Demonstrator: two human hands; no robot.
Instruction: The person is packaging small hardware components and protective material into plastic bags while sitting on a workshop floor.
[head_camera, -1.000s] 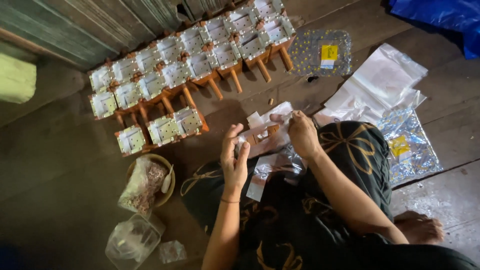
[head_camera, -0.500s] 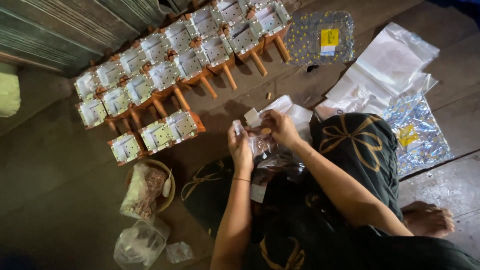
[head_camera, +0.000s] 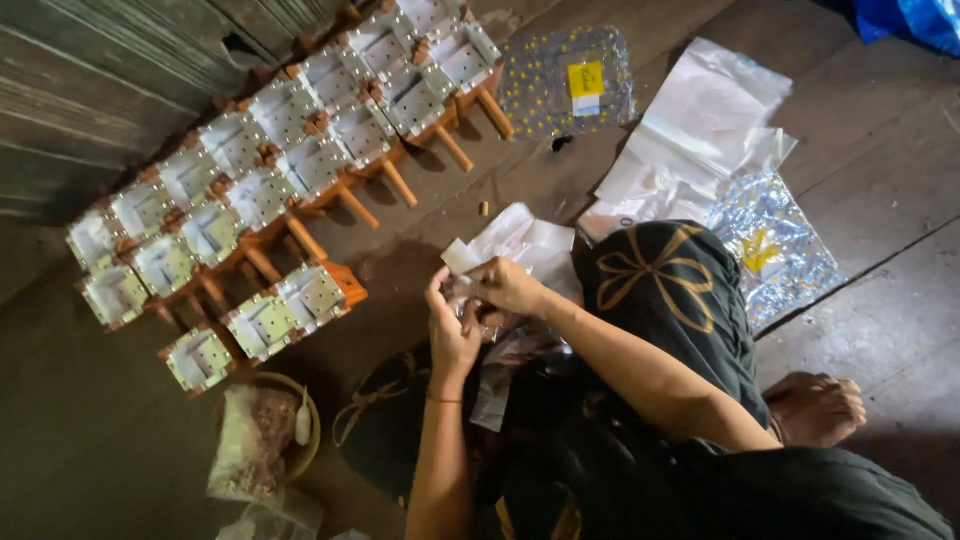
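My left hand (head_camera: 450, 325) and my right hand (head_camera: 508, 285) meet over my lap, both pinching a small clear plastic bag (head_camera: 468, 300) between the fingers. What is inside the bag is too small to tell. White paper sheets (head_camera: 520, 240) lie just beyond my hands on the wooden floor. To the upper left stand rows of small white paper-lined boxes on orange wooden sticks (head_camera: 270, 190).
A woven bowl with a plastic bag of brownish material (head_camera: 262, 435) sits at the lower left. Clear plastic bags (head_camera: 700, 130), a silver foil bag (head_camera: 775, 245) and a dotted pouch with a yellow label (head_camera: 570, 80) lie at the upper right. My bare foot (head_camera: 815, 405) rests at right.
The view has shifted, so the rows of boxes sit further left and up. My hands have stayed together over my lap, still working the small bag.
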